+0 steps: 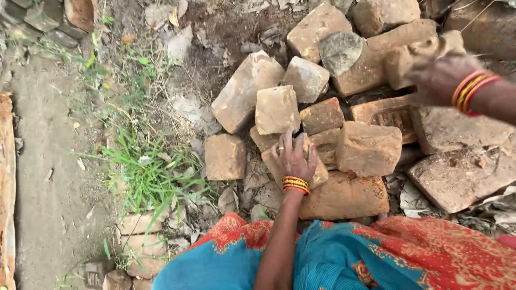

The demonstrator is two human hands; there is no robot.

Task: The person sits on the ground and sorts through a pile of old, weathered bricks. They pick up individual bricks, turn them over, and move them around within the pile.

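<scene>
Here, in the head view, the left hand (293, 159) lies palm down with fingers spread and curled over a pale, dusty brick fragment (318, 174) near the front of a heap of broken reddish-brown bricks (371, 147). The fragment sits wedged between a larger orange brick (346, 196) below it and a squarish tan block (277, 109) just above the fingertips. Red and yellow bangles (295, 184) ring that wrist. The right hand (443, 78), blurred at the upper right edge, closes around a chunky tan brick piece (416, 56) held above the heap; how tight the grasp is I cannot tell.

Left of the heap the ground opens out: a lone square brick (225, 157) stands apart, then a tuft of green grass (142, 172), then a bare grey dirt path (43, 177). The heap rests on earth strewn with dry leaves. Turquoise and red patterned cloth (344, 258) fills the bottom edge.
</scene>
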